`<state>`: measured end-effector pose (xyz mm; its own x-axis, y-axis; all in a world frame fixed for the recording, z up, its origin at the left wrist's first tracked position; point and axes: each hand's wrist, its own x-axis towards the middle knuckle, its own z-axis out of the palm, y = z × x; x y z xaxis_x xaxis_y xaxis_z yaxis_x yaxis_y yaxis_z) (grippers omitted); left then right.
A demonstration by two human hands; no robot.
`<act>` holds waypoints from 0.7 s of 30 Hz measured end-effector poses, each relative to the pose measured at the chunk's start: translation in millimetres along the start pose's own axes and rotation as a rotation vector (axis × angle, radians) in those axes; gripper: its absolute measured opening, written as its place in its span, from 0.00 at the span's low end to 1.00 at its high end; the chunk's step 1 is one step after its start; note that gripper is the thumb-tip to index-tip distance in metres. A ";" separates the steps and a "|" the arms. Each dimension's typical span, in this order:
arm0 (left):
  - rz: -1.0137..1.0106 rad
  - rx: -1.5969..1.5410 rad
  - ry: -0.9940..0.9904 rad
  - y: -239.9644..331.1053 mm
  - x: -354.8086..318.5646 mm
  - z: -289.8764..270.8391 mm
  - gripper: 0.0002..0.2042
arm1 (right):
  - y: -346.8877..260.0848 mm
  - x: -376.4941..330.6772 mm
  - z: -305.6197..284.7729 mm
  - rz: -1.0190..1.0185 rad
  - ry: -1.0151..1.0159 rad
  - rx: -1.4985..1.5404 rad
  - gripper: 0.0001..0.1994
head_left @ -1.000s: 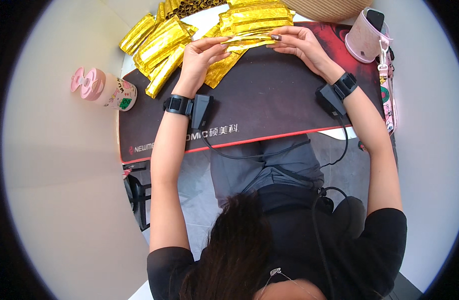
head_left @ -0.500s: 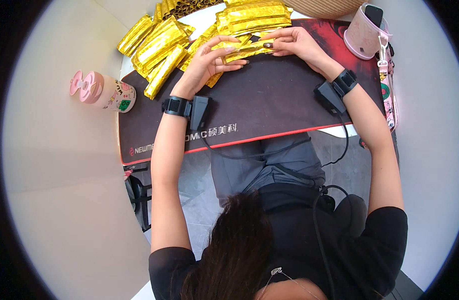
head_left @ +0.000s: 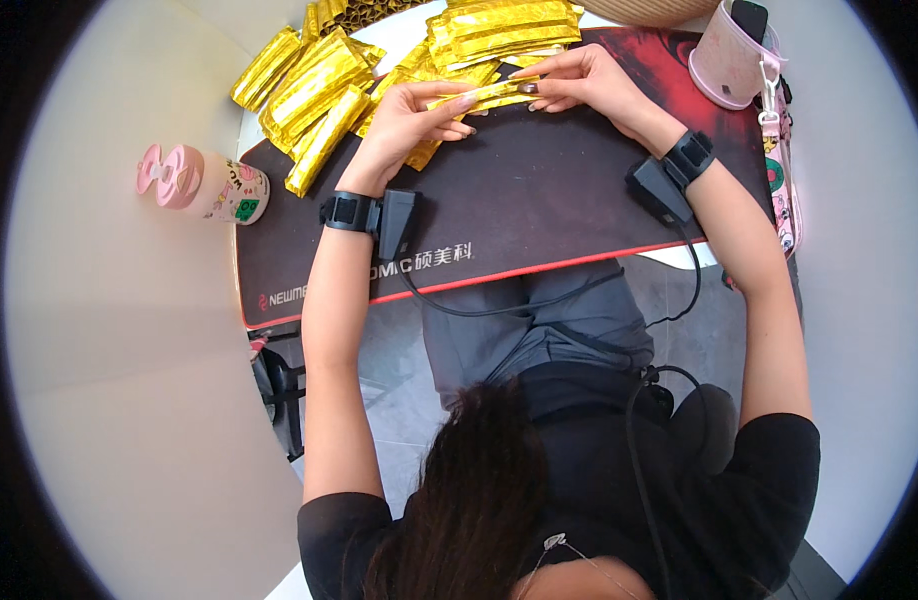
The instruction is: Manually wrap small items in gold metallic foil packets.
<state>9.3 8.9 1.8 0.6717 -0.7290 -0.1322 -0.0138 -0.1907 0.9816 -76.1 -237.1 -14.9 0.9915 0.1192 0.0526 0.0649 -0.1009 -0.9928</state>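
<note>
Near the far side of the mat, both hands hold one narrow folded strip of gold foil paper [head_left: 494,97] stretched between them. My left hand [head_left: 404,122] pinches its left end between thumb and fingers. At the right end, my right hand [head_left: 582,82] grips it with thumb and fingertips, dark nails showing. Just behind the strip lies a stack of gold foil paper [head_left: 507,38]. More gold foil bundles [head_left: 317,85] lie left of my left hand, with a long folded gold piece [head_left: 327,140] in front of them. Part of the gold paper is hidden under my left hand.
A black mat [head_left: 579,180] with red edging covers the table. At left stands a pink-lidded bottle [head_left: 229,188]; at right, a pink cup [head_left: 717,70] holding a black object [head_left: 748,25]. Behind are gold-brown rolls [head_left: 379,14] and a woven tan item [head_left: 649,10]. Cables hang from both wrist devices.
Fingers of both hands have closed in along the strip, which looks narrower and flatter now. My right hand has shifted slightly left and up.
</note>
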 end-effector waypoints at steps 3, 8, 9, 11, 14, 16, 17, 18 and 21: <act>-0.001 0.009 -0.001 1.3 -0.3 0.0 0.17 | 0.2 -0.6 -0.1 -0.007 -0.006 0.018 0.13; 0.046 0.002 -0.018 -0.6 -0.8 -0.7 0.15 | 4.8 0.5 -2.7 -0.034 -0.027 0.036 0.12; 0.046 0.002 -0.018 -1.7 -0.3 -1.6 0.15 | 4.6 0.3 -2.9 -0.034 -0.030 0.032 0.12; 0.036 -0.035 -0.022 -3.0 0.8 -3.6 0.14 | 3.2 -0.7 -2.9 -0.032 -0.029 0.038 0.12; 0.050 -0.020 -0.053 -0.7 0.1 -5.7 0.14 | 1.0 -1.8 -3.4 -0.022 -0.022 0.052 0.12; 0.144 0.019 -0.054 0.4 0.8 -3.3 0.13 | -1.0 -2.5 -2.6 -0.018 -0.018 0.057 0.12; 0.238 0.058 -0.055 1.3 2.2 -1.4 0.13 | -2.7 -2.8 -1.6 -0.008 -0.015 0.092 0.12; 0.245 0.059 -0.054 2.2 2.5 0.8 0.13 | -4.0 -2.8 -0.8 0.000 -0.013 0.127 0.12; 0.349 0.193 -0.049 7.2 -0.6 8.6 0.13 | -4.7 -3.9 6.6 0.027 -0.043 0.123 0.12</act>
<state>2.5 2.3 7.7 0.5660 -0.8012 0.1941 -0.3772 -0.0424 0.9252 -81.0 -230.6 -11.2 0.9868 0.1604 0.0240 0.0216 0.0167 -0.9996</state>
